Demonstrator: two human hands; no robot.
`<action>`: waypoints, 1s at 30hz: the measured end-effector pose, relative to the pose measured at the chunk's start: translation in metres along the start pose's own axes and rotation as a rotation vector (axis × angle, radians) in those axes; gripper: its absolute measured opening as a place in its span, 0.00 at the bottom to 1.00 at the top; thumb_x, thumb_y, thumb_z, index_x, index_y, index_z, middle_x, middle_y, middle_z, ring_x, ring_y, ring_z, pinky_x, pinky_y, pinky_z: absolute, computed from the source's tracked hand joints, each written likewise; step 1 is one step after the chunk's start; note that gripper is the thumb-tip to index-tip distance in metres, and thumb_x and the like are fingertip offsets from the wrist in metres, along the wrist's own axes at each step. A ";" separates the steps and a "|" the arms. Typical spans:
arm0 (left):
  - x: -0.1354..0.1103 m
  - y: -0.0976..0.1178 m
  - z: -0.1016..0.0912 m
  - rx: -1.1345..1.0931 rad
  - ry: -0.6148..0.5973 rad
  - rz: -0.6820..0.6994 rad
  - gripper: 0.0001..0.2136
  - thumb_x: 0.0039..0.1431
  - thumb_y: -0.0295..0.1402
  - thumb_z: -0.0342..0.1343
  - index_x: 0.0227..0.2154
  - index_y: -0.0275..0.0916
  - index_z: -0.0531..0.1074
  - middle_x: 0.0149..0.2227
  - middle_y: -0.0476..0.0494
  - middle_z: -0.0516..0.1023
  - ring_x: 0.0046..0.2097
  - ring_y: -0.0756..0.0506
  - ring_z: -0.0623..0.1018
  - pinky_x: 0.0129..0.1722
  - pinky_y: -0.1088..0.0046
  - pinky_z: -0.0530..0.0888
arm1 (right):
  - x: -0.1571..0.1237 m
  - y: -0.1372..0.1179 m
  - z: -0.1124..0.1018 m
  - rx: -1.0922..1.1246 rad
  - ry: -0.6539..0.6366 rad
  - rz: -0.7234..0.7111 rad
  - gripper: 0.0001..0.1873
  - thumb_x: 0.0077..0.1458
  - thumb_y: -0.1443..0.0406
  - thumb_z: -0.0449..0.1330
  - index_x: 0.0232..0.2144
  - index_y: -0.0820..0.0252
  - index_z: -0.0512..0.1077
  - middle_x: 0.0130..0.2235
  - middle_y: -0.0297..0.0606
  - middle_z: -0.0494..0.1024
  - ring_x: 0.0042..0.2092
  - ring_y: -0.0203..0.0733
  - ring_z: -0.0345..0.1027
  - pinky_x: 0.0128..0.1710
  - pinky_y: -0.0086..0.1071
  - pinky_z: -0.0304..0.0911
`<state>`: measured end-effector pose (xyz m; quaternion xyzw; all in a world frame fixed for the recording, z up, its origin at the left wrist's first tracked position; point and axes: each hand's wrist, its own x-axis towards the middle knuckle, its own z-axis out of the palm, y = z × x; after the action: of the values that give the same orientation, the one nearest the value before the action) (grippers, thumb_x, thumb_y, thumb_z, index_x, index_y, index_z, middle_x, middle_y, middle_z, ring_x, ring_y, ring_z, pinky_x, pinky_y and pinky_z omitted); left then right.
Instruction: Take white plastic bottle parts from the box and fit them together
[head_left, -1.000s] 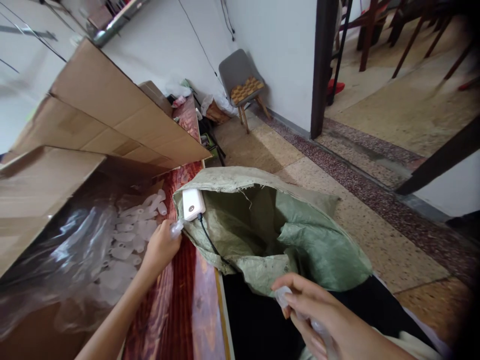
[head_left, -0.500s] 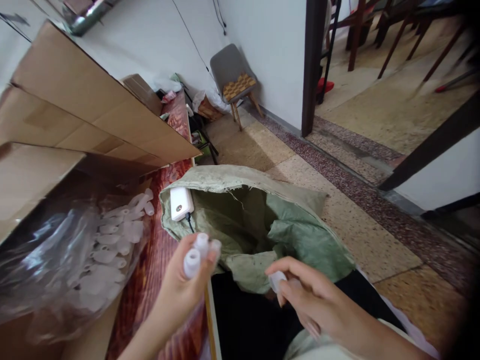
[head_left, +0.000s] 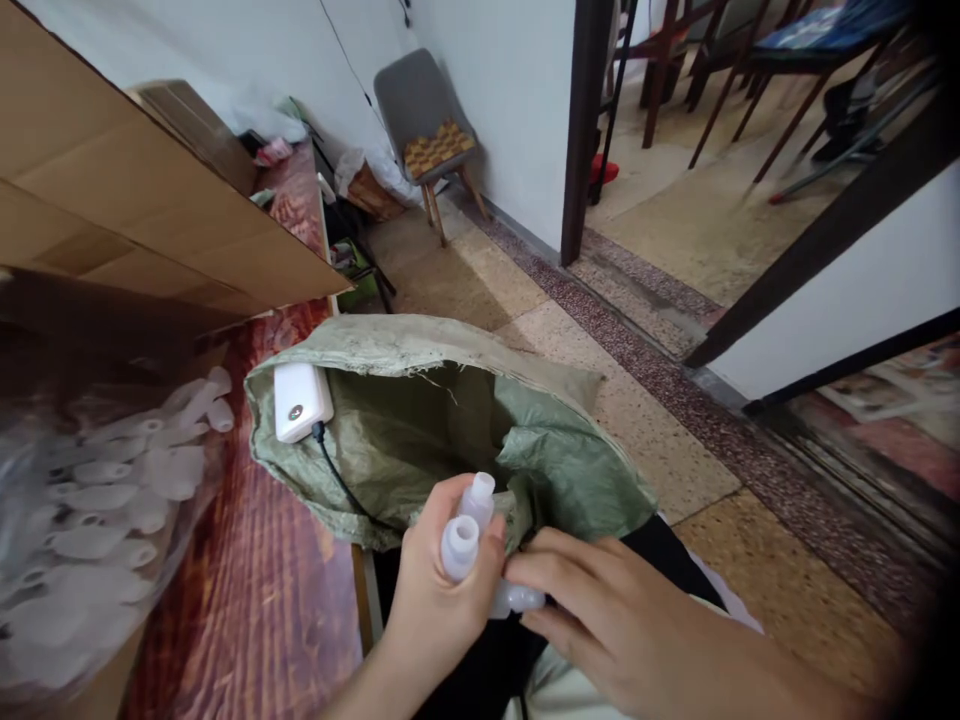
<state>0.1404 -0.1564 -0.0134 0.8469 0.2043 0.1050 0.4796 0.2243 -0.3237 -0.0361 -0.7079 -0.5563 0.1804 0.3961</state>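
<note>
My left hand [head_left: 431,610] is wrapped round small translucent plastic bottles. The open neck of the front bottle [head_left: 459,550] faces up, and a second bottle [head_left: 481,497] stands just behind it. My right hand [head_left: 611,620] has come up against the left one, its fingertips closed on another translucent plastic bottle [head_left: 519,598] lying sideways. Part of that bottle is hidden by the fingers. Both hands are over the near rim of a green woven sack [head_left: 577,480], whose mouth gapes open beyond them.
A white power bank [head_left: 301,398] with a black cable [head_left: 341,478] sits at the sack's left rim. Clear plastic bag [head_left: 196,500] with several translucent bottles lies left, beside a cardboard box [head_left: 150,225] on a red wood-grain table [head_left: 255,580]. A grey chair [head_left: 412,105] stands by the wall.
The hands have come together: my right hand has brought its bottle to the left hand's bottles. The view has shifted, so the sack and box appear farther left.
</note>
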 end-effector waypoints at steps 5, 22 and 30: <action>-0.002 -0.003 0.000 0.050 -0.032 -0.055 0.10 0.64 0.39 0.54 0.44 0.40 0.66 0.29 0.52 0.73 0.27 0.52 0.73 0.26 0.81 0.71 | -0.007 0.004 0.016 -0.278 0.130 -0.195 0.16 0.67 0.72 0.44 0.53 0.63 0.62 0.44 0.43 0.76 0.38 0.45 0.73 0.30 0.37 0.65; -0.010 -0.009 -0.003 0.215 -0.037 0.188 0.14 0.65 0.33 0.52 0.52 0.45 0.60 0.34 0.51 0.77 0.30 0.49 0.79 0.24 0.79 0.70 | -0.018 0.022 0.005 -0.297 -0.013 -0.159 0.26 0.67 0.46 0.47 0.54 0.58 0.64 0.32 0.36 0.78 0.31 0.45 0.75 0.29 0.36 0.62; -0.015 -0.011 -0.002 0.156 -0.096 0.174 0.15 0.66 0.34 0.53 0.53 0.46 0.59 0.35 0.51 0.78 0.30 0.49 0.79 0.25 0.80 0.71 | -0.020 0.030 0.011 -0.342 0.047 -0.205 0.27 0.68 0.46 0.44 0.48 0.59 0.71 0.26 0.36 0.76 0.26 0.43 0.71 0.27 0.35 0.59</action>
<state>0.1237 -0.1567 -0.0213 0.9002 0.1142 0.0892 0.4107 0.2296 -0.3402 -0.0690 -0.7085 -0.6387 0.0253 0.2991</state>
